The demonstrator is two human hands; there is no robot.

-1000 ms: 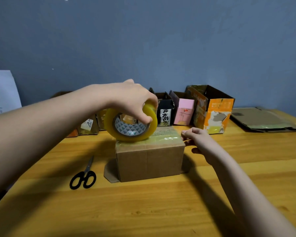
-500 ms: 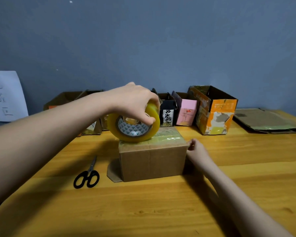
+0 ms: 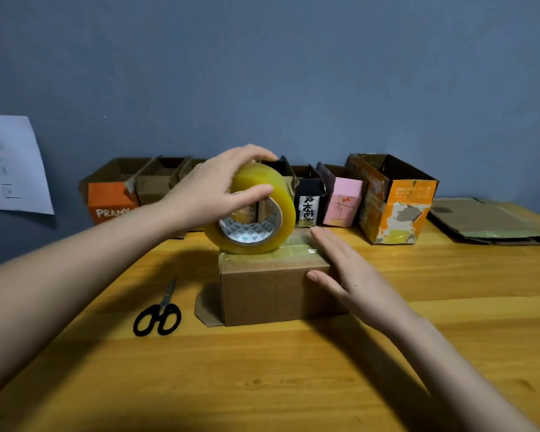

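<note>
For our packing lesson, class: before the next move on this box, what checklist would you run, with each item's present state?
1. Left hand grips roll: ok.
2. Roll sits on box top: ok.
3. Right hand flat on box, steadying it: ok.
4. Tape smooth on top: cannot tell.
5. Scissors free on table beside box: ok.
6. Box's left flap shut: not ok, it sticks out.

We faced a plain blue-grey wall [image 3: 293, 73] rising behind a wooden desk [image 3: 262, 385] of long yellow planks. On the wall at our left hung a white sheet of paper [image 3: 10, 163] with handwritten characters. Soft light left dim shadows across the desk.
</note>
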